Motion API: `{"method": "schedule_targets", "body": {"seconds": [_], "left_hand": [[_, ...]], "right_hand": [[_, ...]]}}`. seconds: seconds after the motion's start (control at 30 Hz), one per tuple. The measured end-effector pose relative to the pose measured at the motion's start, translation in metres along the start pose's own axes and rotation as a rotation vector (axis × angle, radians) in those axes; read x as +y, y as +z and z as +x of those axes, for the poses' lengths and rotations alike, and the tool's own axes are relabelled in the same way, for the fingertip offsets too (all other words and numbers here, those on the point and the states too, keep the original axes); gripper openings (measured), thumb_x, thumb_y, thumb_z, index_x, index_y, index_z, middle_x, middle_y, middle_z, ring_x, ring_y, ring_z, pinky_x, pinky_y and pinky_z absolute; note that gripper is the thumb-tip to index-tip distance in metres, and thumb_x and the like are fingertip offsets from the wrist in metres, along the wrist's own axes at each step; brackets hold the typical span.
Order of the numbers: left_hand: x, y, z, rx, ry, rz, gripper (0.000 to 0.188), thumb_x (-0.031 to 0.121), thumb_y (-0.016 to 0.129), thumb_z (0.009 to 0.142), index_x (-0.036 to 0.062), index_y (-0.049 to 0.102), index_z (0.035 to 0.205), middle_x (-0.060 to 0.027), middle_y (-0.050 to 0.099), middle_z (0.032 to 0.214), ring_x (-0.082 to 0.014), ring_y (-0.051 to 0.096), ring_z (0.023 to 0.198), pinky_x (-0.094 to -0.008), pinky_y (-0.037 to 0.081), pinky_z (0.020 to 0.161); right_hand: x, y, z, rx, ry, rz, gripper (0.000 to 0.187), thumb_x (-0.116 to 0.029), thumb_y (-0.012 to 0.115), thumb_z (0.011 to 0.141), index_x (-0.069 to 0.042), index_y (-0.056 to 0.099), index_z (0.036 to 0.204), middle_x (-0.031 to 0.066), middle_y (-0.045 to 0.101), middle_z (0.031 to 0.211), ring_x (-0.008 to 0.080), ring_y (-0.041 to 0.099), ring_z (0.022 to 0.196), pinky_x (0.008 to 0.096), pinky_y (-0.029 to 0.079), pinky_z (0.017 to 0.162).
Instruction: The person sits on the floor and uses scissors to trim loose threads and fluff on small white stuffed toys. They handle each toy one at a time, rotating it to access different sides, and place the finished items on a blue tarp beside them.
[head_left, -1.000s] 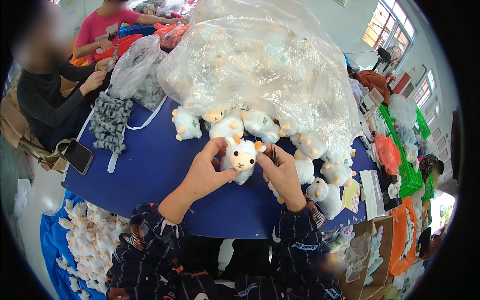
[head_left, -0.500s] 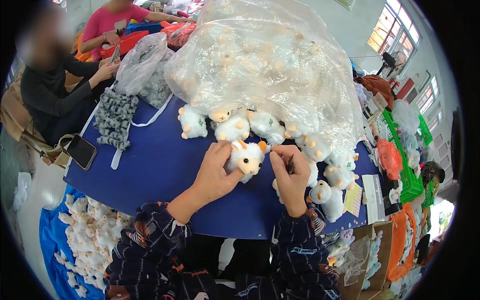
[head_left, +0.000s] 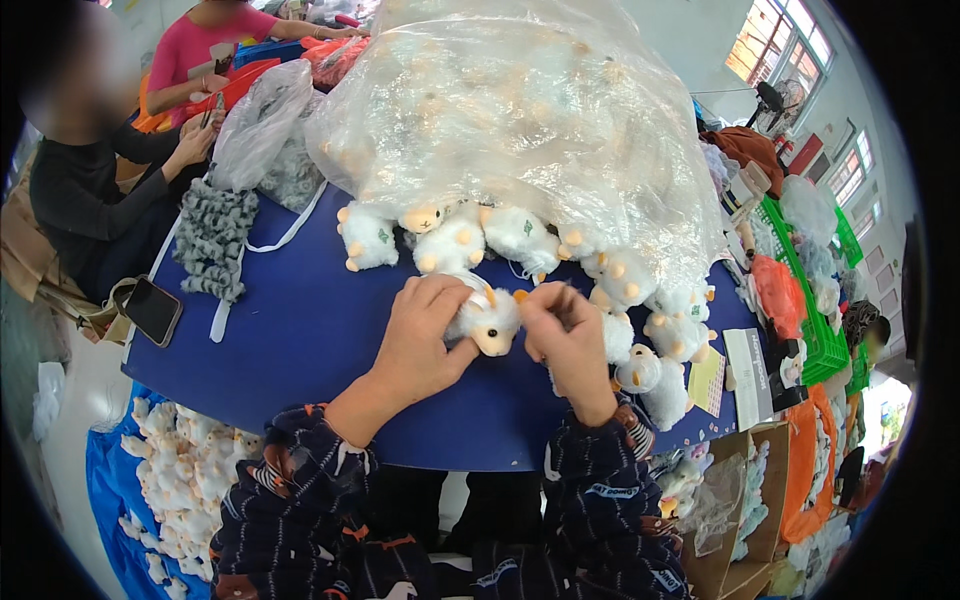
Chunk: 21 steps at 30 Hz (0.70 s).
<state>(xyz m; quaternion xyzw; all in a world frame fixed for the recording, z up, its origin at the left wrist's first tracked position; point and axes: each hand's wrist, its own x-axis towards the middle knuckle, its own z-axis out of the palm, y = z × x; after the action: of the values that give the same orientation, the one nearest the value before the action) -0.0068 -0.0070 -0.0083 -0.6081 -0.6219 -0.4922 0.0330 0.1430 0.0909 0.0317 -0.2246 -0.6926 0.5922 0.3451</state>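
My left hand (head_left: 428, 332) is wrapped around a small white plush toy (head_left: 490, 322) with a cream muzzle, black eyes and orange ears. The toy's face is turned toward the right, just above the blue table (head_left: 300, 370). Close to its ear, my right hand (head_left: 572, 345) is closed in a pinch; whatever sits in its fingers is hidden from this side. More white plush toys (head_left: 520, 238) lie in a row beyond my hands. Others (head_left: 665, 390) rest to the right of my right hand.
A big clear plastic bag (head_left: 500, 120) full of plush toys fills the table's far side. Grey curly fabric (head_left: 215, 235) and a phone (head_left: 153, 312) lie at left, near a seated person (head_left: 90, 190). At right are a yellow card (head_left: 708, 382) and green crates (head_left: 815, 320).
The plush toy has turned from facing me toward the right. My right hand has moved left against its ear, and the dark tool seen in it earlier no longer shows.
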Motion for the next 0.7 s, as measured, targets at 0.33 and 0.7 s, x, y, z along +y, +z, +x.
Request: {"method": "schedule_targets", "body": {"seconds": [0.33, 0.7], "left_hand": [[0.000, -0.004, 0.002, 0.019, -0.046, -0.039, 0.040, 0.006, 0.067, 0.062, -0.0031, 0.057, 0.099, -0.0111, 0.054, 0.103, -0.0285, 0.049, 0.090, -0.0358, 0.041, 0.081], [0.001, -0.001, 0.000, 0.001, 0.009, 0.074, 0.042, 0.009, 0.068, 0.061, -0.0011, 0.058, 0.100, -0.0098, 0.054, 0.104, -0.0284, 0.050, 0.097, -0.0371, 0.038, 0.085]], "right_hand": [[-0.003, -0.006, -0.001, -0.111, -0.528, -0.700, 0.038, -0.011, 0.063, 0.081, -0.002, 0.054, 0.116, 0.0111, 0.057, 0.092, 0.0246, 0.060, 0.069, 0.0319, 0.048, 0.058], [-0.008, -0.003, -0.002, -0.085, -0.648, -1.019, 0.031, -0.013, 0.068, 0.076, -0.005, 0.061, 0.105, 0.0049, 0.055, 0.077, 0.0197, 0.057, 0.063, 0.0305, 0.046, 0.051]]}}
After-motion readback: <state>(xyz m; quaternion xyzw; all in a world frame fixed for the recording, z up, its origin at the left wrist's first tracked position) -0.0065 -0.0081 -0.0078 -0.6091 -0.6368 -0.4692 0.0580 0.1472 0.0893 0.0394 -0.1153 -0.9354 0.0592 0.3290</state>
